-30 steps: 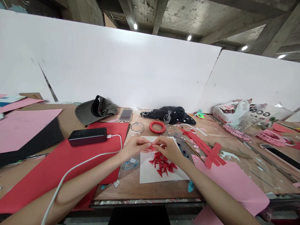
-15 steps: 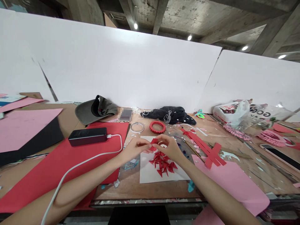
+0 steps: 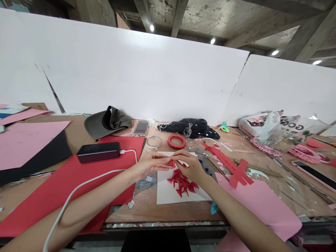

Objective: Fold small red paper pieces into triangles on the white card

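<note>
A small piece of red paper (image 3: 171,163) is pinched between the fingertips of my left hand (image 3: 152,165) and my right hand (image 3: 189,166), which meet above a white sheet (image 3: 164,190). Much of the piece is hidden by the fingers. Under and in front of my right hand, a pile of small folded red paper pieces (image 3: 182,183) lies on the sheet. Beyond my hands sits a red ring of folded paper (image 3: 176,141), with a plain white ring (image 3: 154,142) to its left.
On the left lie red paper (image 3: 105,182), a power bank (image 3: 98,152) with a white cable across my left forearm, and a cap (image 3: 107,122). Red strips (image 3: 228,162), a pencil, pink paper (image 3: 259,199) and a phone (image 3: 315,175) are on the right. Dark cloth (image 3: 195,128) lies behind.
My fingers have closed more tightly around the red piece, and less of it shows. My left hand's fingers are straighter. The items on the table have stayed put.
</note>
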A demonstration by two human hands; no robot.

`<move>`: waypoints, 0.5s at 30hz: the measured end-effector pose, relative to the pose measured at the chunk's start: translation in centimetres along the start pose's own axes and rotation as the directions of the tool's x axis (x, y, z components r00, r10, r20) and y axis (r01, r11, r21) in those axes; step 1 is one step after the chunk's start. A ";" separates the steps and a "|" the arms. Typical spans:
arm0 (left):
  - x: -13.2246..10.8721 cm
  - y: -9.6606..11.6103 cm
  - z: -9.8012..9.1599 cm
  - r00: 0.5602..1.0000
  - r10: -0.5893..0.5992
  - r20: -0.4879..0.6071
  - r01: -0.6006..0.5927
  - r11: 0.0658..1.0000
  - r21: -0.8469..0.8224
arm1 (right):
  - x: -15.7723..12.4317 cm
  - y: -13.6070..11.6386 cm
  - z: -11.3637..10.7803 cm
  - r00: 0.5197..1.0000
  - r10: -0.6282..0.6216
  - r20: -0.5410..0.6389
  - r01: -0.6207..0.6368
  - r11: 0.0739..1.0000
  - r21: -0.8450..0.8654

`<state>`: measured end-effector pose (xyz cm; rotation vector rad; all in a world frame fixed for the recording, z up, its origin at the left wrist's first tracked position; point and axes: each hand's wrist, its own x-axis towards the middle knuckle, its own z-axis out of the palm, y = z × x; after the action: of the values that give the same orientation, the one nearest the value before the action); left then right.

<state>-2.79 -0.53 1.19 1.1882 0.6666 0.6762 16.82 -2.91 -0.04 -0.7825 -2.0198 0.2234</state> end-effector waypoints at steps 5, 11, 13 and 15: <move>0.3 -0.5 -0.4 1.000 0.003 -0.011 -0.002 0.996 0.089 | 0.2 -0.8 -0.1 0.976 0.203 0.073 -0.210 0.974 0.091; 0.6 -0.8 -0.4 0.999 -0.002 0.048 -0.008 0.978 0.209 | 0.2 -0.6 0.5 0.892 0.418 0.170 -0.449 0.858 0.250; 0.8 -1.2 -0.5 0.999 0.005 0.051 -0.017 0.971 0.239 | 0.1 -0.4 0.7 0.879 0.445 0.174 -0.477 0.834 0.277; 1.1 -1.6 -0.6 0.998 0.045 0.040 -0.054 0.961 0.270 | 0.0 -0.3 0.8 0.870 0.465 0.165 -0.494 0.818 0.296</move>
<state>-2.44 0.30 -0.59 1.4701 0.7195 0.6185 16.00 -3.04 -0.33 -1.0670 -1.7588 0.8803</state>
